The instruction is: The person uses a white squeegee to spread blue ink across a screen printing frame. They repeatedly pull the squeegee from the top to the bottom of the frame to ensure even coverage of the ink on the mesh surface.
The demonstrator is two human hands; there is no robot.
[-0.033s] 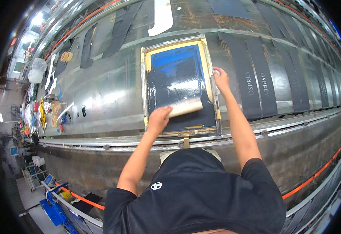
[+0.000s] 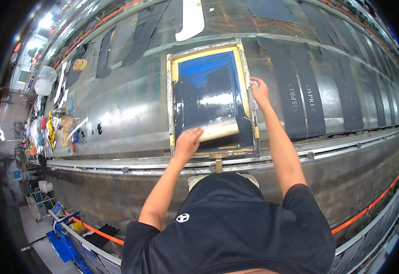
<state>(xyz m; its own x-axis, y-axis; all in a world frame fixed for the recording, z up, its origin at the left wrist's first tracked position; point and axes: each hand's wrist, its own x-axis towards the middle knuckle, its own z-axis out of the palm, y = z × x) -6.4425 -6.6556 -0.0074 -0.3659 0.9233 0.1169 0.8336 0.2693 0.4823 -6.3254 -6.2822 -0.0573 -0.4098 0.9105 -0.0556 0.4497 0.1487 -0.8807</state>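
Note:
A screen-printing frame (image 2: pixel 170 114) lies on the long metal table, its blue mesh (image 2: pixel 206 65) largely coated with wet black ink (image 2: pixel 208 98). My left hand (image 2: pixel 188 140) is closed round the left end of a pale squeegee (image 2: pixel 220 130). The squeegee lies across the near part of the screen, slightly tilted, its blade edge hidden against the ink. At the frame's right side, my right hand (image 2: pixel 259 91) grips the edge rail with bent fingers. A hinge-like bracket (image 2: pixel 218 163) sits at the near end of the frame.
Dark fabric strips (image 2: pixel 299 91) with pale lettering lie in a row to the right. A white curved piece (image 2: pixel 191 20) is beyond the frame. Tape rolls (image 2: pixel 79 64) and cluttered supplies (image 2: pixel 55 128) sit at the left. A metal rail (image 2: pixel 281 160) runs along the table's near edge.
The squeegee and my left hand have slid slightly toward me over the screen. My right hand stays on the frame's right side. The whole view has shifted a little.

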